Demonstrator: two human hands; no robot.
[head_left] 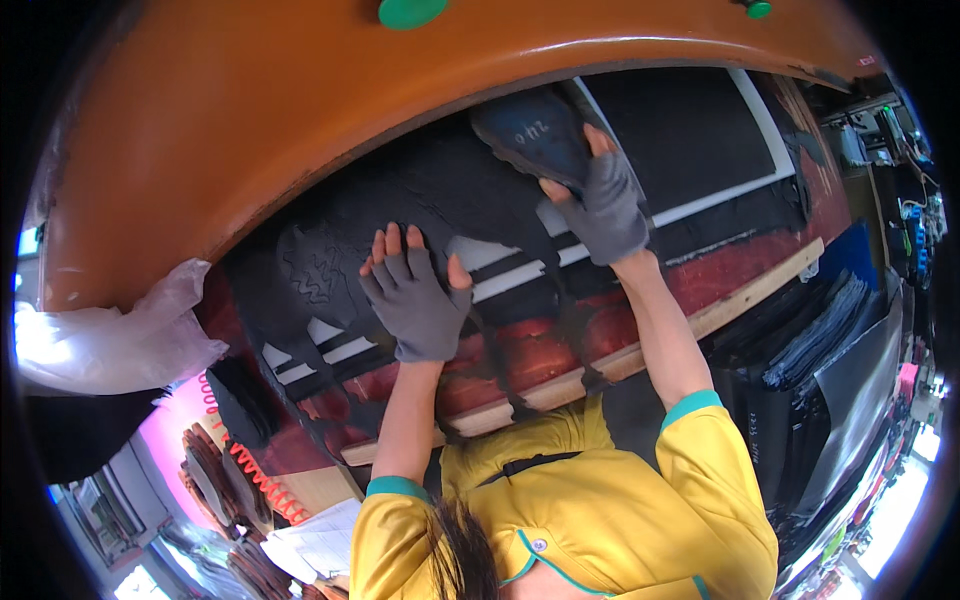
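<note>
My right hand, in a grey fingerless glove, grips the near right edge of a dark blue-black cutting die. The die has a rounded, wavy outline and pale markings on top, and it sits on or just over black sheet material; I cannot tell if they touch. Lying flat on that sheet is my left hand, gloved alike, fingers stretched and thumb apart. Nothing shows in its grasp. Left of it, wavy cut outlines mark the sheet. Gaps along the sheet's near side show white strips beneath.
An orange machine beam with green buttons spans the far side. A wooden strip edges the worn red table. Stacked black sheets stand right; a plastic bag and red coiled hose are left.
</note>
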